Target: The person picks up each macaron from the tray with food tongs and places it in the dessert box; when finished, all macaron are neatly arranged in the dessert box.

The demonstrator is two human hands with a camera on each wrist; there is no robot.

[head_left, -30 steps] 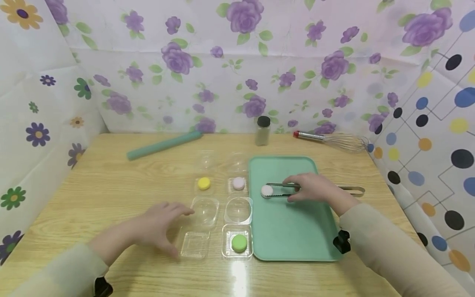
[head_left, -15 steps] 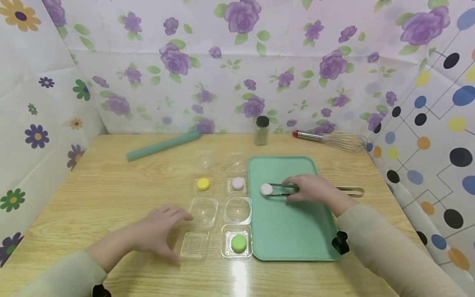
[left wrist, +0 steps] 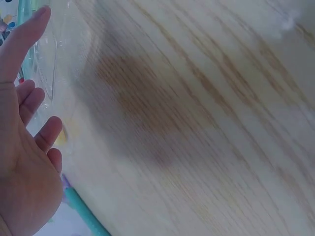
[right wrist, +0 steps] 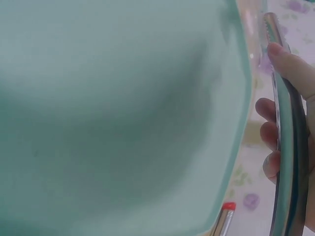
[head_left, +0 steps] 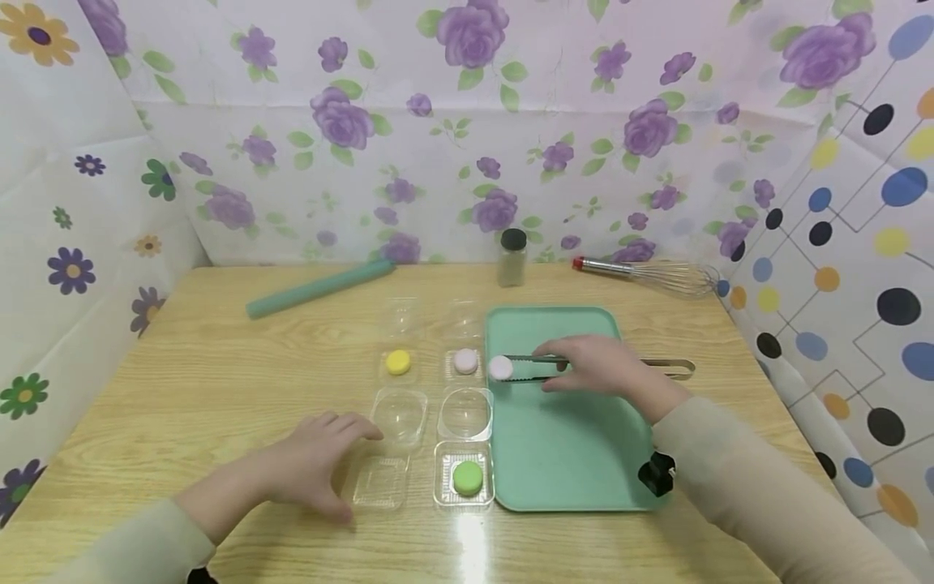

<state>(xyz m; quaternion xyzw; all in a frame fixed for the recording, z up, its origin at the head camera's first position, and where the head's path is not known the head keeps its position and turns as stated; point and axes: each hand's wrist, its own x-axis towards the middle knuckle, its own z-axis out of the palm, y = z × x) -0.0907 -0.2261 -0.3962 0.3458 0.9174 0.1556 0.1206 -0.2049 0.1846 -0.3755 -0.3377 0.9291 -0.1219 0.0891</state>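
White macaron sits between the tips of the tongs, left of the right hand, which pinches the tongs mid-length. Green tray under the grip. Lilac macaron just left of the tips. Left hand well left of the grip, thumb and fingers spread, beside clear container.

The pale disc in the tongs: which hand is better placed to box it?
Probably the right hand: it grips the tongs, whose tips hold the pale disc. The left hand, though beside a clear box, holds nothing.
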